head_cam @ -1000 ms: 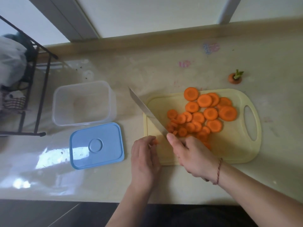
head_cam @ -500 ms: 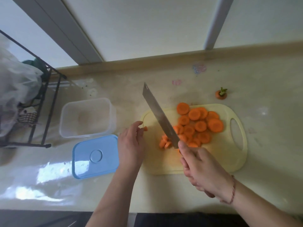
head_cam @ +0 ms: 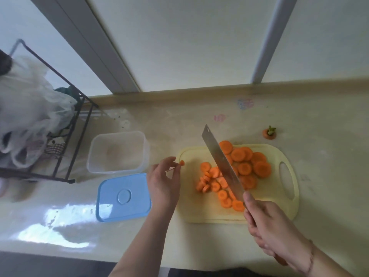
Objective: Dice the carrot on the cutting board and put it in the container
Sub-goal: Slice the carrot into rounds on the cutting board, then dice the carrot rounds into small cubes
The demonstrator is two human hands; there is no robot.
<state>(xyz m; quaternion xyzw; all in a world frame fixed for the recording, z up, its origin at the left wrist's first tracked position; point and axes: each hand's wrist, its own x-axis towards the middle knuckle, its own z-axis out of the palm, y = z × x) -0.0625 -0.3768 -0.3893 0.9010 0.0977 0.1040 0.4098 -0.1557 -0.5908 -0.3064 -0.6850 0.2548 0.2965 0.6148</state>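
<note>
Counter (head_cam: 199, 120) ran pale & glossy under a window, w/ a black wire rack (head_cam: 79, 120) holding plastic bags (head_cam: 30, 108) at far left. Yellow board (head_cam: 279, 196) lay at centre-right, handle hole to the right. Clear container (head_cam: 117, 152) stood left of the board, nothing visible inside; its blue lid (head_cam: 123, 196) lay flat just in front of it, apart from it. Carrot slices (head_cam: 237, 170) lay heaped on the board: big rounds toward the back-right, smaller ones overlapping toward the front-left. Knife (head_cam: 221, 160) was angled over the pile, tip pointing up-left past the board's far edge; couldn't tell if the edge touched the slices. Right hand (head_cam: 273, 226) was wrapped round the knife handle at the board's front edge, index finger laid along the blade base, a thin cord at the wrist. Left hand (head_cam: 163, 182) hovered between lid & board, thumb & fingertips pinching a small carrot bit (head_cam: 182, 162) just at the board's left corner, other fingers loosely spread. Carrot top (head_cam: 270, 133), w/ green stub, sat alone on the counter behind the board, well apart from the slices.
</note>
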